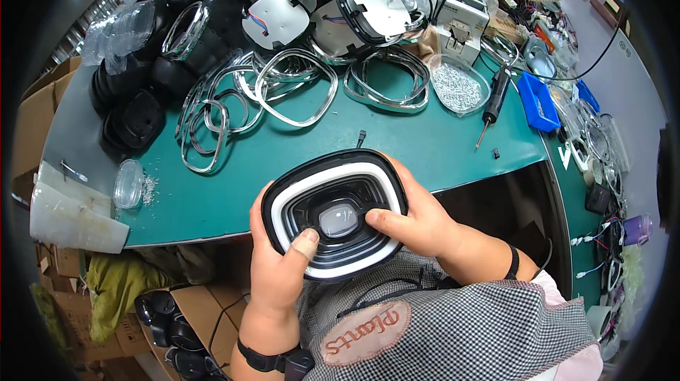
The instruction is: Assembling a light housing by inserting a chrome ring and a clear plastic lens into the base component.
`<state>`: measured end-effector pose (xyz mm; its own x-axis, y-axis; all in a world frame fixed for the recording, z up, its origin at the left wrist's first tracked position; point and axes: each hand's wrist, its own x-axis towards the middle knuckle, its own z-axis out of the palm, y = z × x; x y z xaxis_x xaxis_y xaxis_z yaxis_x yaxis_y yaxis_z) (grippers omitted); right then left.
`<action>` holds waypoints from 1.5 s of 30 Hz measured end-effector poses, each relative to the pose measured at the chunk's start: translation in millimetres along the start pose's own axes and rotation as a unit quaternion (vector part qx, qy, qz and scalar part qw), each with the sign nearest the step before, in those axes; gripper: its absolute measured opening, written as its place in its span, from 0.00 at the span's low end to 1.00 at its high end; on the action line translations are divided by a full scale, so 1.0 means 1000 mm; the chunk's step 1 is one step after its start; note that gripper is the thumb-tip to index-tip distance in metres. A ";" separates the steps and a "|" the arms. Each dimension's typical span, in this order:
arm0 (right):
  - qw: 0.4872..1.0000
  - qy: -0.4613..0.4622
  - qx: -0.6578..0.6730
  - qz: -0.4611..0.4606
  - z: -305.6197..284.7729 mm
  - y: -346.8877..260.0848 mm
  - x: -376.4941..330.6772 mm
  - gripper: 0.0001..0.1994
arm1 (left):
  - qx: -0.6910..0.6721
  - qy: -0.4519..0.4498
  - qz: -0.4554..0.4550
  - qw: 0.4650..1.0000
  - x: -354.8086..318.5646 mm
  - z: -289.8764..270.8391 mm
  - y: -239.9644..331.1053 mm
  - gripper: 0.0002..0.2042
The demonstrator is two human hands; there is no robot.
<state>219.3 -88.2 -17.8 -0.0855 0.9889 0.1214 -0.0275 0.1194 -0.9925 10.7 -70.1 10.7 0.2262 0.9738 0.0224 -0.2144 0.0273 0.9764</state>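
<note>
Between my two hands, just in front of the bench edge, is a black rounded-square housing [333, 200]. A white ring [340, 177] runs round its face, dark steps sink inward, and a pale glossy window [338, 220] sits at the centre. My left hand [282, 264] grips its left side, thumb on the lower front. On the right side my right hand [419, 221] holds it, thumb pressed near the window; the fingers behind are mostly hidden. Past its top edge a small black connector [362, 137] sticks out.
Chrome rings [296, 90] lie on the green bench [453, 147], with black housings [138, 119] and white-backed panels [278, 19] behind. To the right are a tray of screws [460, 87], an electric screwdriver [499, 97] and a blue bin [538, 102]. A clear dish [128, 184] stands at left.
</note>
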 end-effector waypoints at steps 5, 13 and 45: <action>0.998 0.013 -0.052 -0.024 -0.001 -0.007 -0.007 0.41 | -0.038 -0.019 -0.019 0.999 -0.002 0.000 0.003 0.37; 0.998 -0.034 0.026 0.036 -0.012 -0.035 -0.009 0.46 | -0.092 -0.059 -0.085 0.990 -0.001 -0.002 0.012 0.43; 0.838 -0.109 -0.333 -0.418 0.014 -0.058 0.082 0.11 | -0.143 0.090 -0.052 0.984 0.059 -0.092 -0.017 0.34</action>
<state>200.3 -15.4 50.1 -0.4963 0.5041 0.7068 0.3877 0.8571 -0.3391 -60.0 7.3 -24.7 0.0936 0.9860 -0.1378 -0.4632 0.1657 0.8706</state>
